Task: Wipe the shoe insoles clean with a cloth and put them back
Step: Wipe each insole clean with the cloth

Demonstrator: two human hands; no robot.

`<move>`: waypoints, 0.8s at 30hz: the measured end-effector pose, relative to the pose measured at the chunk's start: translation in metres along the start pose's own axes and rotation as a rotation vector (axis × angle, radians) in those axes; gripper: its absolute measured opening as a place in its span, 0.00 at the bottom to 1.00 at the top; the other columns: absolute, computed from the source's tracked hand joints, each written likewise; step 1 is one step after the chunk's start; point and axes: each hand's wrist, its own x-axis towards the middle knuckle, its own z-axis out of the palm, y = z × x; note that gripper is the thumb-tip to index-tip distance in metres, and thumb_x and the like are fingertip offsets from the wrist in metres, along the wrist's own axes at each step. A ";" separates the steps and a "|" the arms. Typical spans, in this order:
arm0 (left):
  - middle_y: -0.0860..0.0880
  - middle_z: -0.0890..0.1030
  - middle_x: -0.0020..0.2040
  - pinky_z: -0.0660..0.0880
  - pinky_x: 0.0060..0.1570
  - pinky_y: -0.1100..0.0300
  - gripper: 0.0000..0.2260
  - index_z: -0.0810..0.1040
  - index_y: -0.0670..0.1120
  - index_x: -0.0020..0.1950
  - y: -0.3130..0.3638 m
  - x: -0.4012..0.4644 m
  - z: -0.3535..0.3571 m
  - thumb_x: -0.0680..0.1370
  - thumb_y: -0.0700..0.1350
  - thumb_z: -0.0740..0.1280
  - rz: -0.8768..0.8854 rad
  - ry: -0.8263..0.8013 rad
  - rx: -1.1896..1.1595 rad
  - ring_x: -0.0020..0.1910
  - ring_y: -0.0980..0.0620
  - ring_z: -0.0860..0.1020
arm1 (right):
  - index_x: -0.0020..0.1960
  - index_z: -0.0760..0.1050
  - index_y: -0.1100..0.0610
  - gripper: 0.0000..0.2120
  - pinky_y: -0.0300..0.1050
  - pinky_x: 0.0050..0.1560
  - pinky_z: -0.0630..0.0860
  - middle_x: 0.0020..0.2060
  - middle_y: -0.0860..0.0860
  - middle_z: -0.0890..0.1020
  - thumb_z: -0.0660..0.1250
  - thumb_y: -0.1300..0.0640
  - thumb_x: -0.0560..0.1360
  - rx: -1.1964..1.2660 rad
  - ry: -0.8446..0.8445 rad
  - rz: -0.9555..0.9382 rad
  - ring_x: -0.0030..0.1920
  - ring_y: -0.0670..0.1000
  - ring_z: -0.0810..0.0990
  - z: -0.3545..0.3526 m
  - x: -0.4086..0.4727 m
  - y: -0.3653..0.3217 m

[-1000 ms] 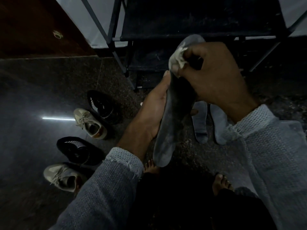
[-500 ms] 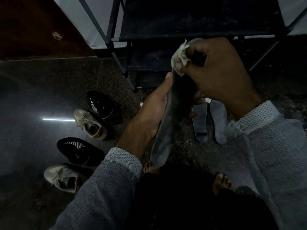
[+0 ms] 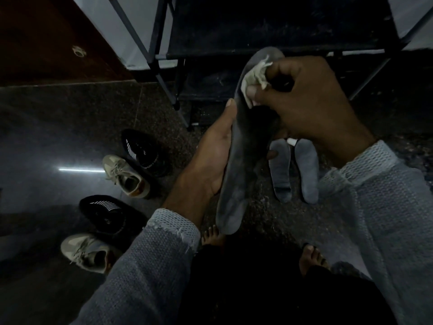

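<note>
The left hand (image 3: 210,158) grasps a dark grey insole (image 3: 243,148) from its left edge, thumb lying along the rim and fingers (image 3: 271,154) curled behind it; the insole stands nearly upright in the middle of the view, toe end far, heel end near, above the floor (image 3: 46,127); the right hand (image 3: 311,102) has its fingers clenched round a small pale cloth (image 3: 254,77), the thumb pressing the cloth onto the insole's far part, near the toe; two more grey insoles (image 3: 293,170) lie side by side on the floor just right of the held one, partly behind the right wrist; to the left, well apart from the hands, stand two black shoes (image 3: 143,152) and two beige sneakers (image 3: 126,177), set alternately in a loose line from far to near; a dark metal-framed rack (image 3: 257,26) stands at the far side; both forearms wear grey knit sleeves (image 3: 152,266); bare toes (image 3: 311,254) show at the near edge.
</note>
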 end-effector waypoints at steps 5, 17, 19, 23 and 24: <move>0.44 0.83 0.48 0.79 0.48 0.53 0.28 0.85 0.44 0.48 0.006 0.002 -0.003 0.82 0.59 0.50 0.059 0.064 -0.143 0.46 0.47 0.81 | 0.50 0.80 0.62 0.09 0.31 0.28 0.74 0.34 0.49 0.82 0.70 0.56 0.75 0.213 0.030 0.165 0.28 0.40 0.79 -0.009 -0.005 -0.002; 0.43 0.80 0.59 0.75 0.60 0.52 0.32 0.77 0.40 0.62 0.012 0.002 -0.008 0.81 0.63 0.45 0.076 0.038 -0.243 0.56 0.47 0.80 | 0.52 0.81 0.62 0.09 0.46 0.47 0.83 0.46 0.58 0.85 0.71 0.58 0.74 0.323 -0.254 0.337 0.46 0.53 0.85 0.004 -0.025 0.008; 0.42 0.75 0.67 0.72 0.63 0.51 0.32 0.70 0.41 0.69 0.012 0.002 -0.007 0.81 0.63 0.44 0.070 0.033 -0.220 0.62 0.46 0.76 | 0.53 0.79 0.65 0.11 0.45 0.45 0.83 0.47 0.58 0.85 0.71 0.60 0.74 0.361 -0.282 0.364 0.43 0.52 0.85 0.005 -0.028 0.008; 0.42 0.76 0.65 0.72 0.62 0.52 0.31 0.72 0.40 0.67 0.010 0.002 -0.003 0.81 0.63 0.46 0.068 0.037 -0.224 0.62 0.46 0.75 | 0.53 0.79 0.68 0.11 0.38 0.38 0.82 0.46 0.59 0.84 0.71 0.63 0.73 0.402 -0.240 0.359 0.40 0.50 0.85 0.005 -0.028 0.008; 0.43 0.78 0.61 0.74 0.60 0.52 0.31 0.74 0.41 0.65 0.010 0.003 -0.003 0.81 0.63 0.46 0.069 0.047 -0.211 0.59 0.47 0.77 | 0.52 0.79 0.69 0.11 0.37 0.38 0.81 0.46 0.60 0.84 0.71 0.63 0.73 0.405 -0.224 0.352 0.40 0.50 0.84 0.004 -0.028 0.009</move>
